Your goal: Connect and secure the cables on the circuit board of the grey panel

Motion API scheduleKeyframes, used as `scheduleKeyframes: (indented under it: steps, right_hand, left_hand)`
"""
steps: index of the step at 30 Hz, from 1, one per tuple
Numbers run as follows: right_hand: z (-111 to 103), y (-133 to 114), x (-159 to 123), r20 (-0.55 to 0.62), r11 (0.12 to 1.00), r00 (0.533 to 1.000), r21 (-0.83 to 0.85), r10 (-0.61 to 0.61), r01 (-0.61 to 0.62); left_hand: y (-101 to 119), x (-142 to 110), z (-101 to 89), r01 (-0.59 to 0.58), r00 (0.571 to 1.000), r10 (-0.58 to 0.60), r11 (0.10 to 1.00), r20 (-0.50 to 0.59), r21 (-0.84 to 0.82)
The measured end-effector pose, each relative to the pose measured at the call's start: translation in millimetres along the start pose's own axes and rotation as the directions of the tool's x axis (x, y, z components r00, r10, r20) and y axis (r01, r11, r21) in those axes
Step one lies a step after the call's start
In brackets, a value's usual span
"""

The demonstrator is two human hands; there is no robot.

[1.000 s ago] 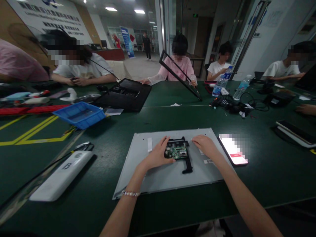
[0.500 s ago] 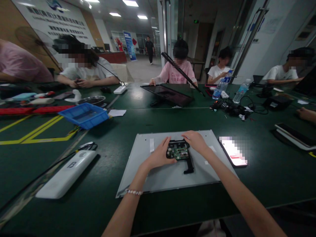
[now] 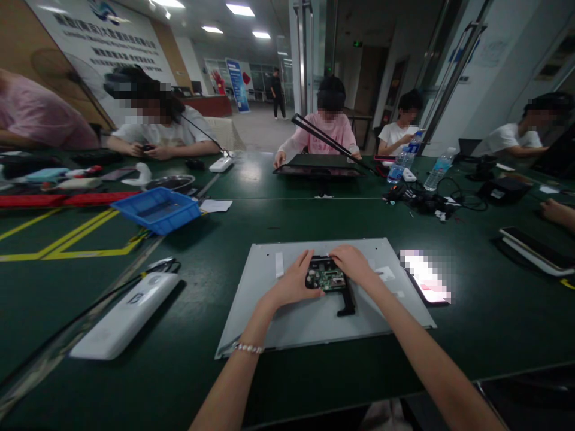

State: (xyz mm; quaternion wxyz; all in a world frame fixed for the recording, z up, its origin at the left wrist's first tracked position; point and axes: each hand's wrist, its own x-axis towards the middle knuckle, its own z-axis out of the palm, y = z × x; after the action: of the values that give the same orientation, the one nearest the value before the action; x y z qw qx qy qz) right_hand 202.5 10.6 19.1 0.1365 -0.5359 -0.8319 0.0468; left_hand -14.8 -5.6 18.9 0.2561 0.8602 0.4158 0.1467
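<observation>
A grey flat metal panel (image 3: 377,320), like the back of a display, lies on the table in front of me. Over its middle is a green circuit board (image 3: 331,280) in a black plastic frame (image 3: 347,304), one arm of which reaches down toward me. My left hand (image 3: 294,282) grips the frame's left side, thumb along the near edge and fingers at the far corner. On the far right corner, my right hand (image 3: 353,263) is closed with its fingertips curled over the frame; they are partly hidden. Whether the frame touches the panel I cannot tell.
A lit phone (image 3: 426,278) lies right of the panel. To the left are a white power bank (image 3: 128,317) with a cable and a blue tray (image 3: 157,211). Bottles (image 3: 438,169) and tangled cables (image 3: 422,200) sit at back right. A person opposite handles a black screen (image 3: 320,166).
My hands stay on the framed board, the right fingers shifting slightly along its far edge. The person opposite has levelled the dark screen and lowered the black strip.
</observation>
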Motion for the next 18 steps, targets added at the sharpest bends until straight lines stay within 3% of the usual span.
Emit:
scheduleKeyframes:
  steps: [11,18]
  right_hand:
    - [0.6,-7.5,-0.4,-0.028,0.996,0.998,-0.066,0.054,-0.056]
    - [2.1,-8.0,-0.5,-0.027,0.999,0.998,0.000,0.051,-0.051]
  left_hand:
    - [-1.3,2.6,0.7,0.002,1.000,-0.003,0.999,0.009,0.041]
    - [-1.3,2.6,0.3,-0.006,1.000,0.005,0.998,0.012,0.058]
